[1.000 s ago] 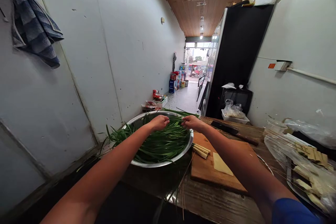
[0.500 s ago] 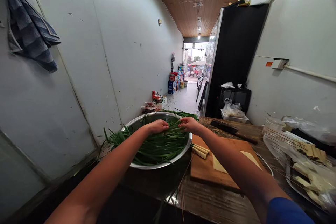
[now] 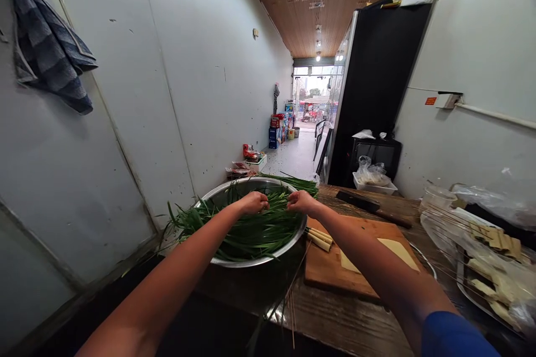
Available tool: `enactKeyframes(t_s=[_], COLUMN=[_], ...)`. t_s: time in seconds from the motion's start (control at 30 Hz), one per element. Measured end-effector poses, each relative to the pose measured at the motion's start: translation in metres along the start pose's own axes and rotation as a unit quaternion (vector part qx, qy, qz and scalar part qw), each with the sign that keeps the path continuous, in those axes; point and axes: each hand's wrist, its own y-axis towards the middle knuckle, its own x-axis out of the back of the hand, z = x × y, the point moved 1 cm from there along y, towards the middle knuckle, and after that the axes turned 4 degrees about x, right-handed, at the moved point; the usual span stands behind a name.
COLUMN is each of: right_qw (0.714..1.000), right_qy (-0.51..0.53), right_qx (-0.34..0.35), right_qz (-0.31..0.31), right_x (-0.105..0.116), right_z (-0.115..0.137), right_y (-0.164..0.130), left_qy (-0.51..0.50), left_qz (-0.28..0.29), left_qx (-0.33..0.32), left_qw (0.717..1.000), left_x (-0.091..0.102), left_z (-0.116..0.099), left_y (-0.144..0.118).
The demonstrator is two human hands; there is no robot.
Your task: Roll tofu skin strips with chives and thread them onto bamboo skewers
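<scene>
A wide steel bowl [image 3: 218, 194] on the wooden table holds a heap of long green chives [image 3: 251, 231], with leaves spilling over its left and far rims. My left hand [image 3: 253, 202] and my right hand [image 3: 300, 201] are both over the bowl, fingers closed on chive strands stretched between them. Just right of the bowl lies a wooden cutting board [image 3: 335, 276] with several pale rolled sticks [image 3: 320, 239] and a thin yellowish sheet [image 3: 396, 246] on it.
A cleaver [image 3: 368, 206] lies behind the board. Thin bamboo skewers [image 3: 288, 301] hang over the table's front edge. A plastic-covered tray of skewered tofu pieces [image 3: 494, 268] sits at right. A towel [image 3: 46, 44] hangs on the left wall; a black fridge [image 3: 377, 83] stands behind.
Both hands stay over the bowl, working the chives; they dipped slightly onto the pile and lifted a little, closing tighter on the strands. The view shifted slightly.
</scene>
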Motion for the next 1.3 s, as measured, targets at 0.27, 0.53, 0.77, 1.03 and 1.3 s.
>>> enactKeyframes(t_s=[0.27,0.53,0.77,1.03,1.3], right_qw=[0.998,0.993,0.977,0.950,0.761], right_qy=[0.019,0.079,0.072,-0.047,-0.561], right_qx=[0.020,0.036,0.184,0.261,0.291], right_qz=[-0.060,-0.079,-0.074,-0.163,-0.146], right_x=[0.008,0.018,0.038,0.093,0.141], right_z=[0.013,0.024,0.025,0.022,0.048], right_y=[0.002,-0.016,-0.061,-0.131,-0.212], left_qy=[-0.048,-0.125,-0.134,-0.096,0.099], left_qz=[0.003,0.041,0.084,0.156,0.132], left_qx=[-0.039,0.004,-0.045,-0.097,-0.161], left_qw=[0.998,0.991,0.986,0.978,0.973], left_x=[-0.010,-0.002,0.007,-0.024,-0.075], left_z=[-0.004,-0.019,-0.069,-0.162,-0.225], left_y=[-0.004,-0.016,-0.035,-0.044,-0.030])
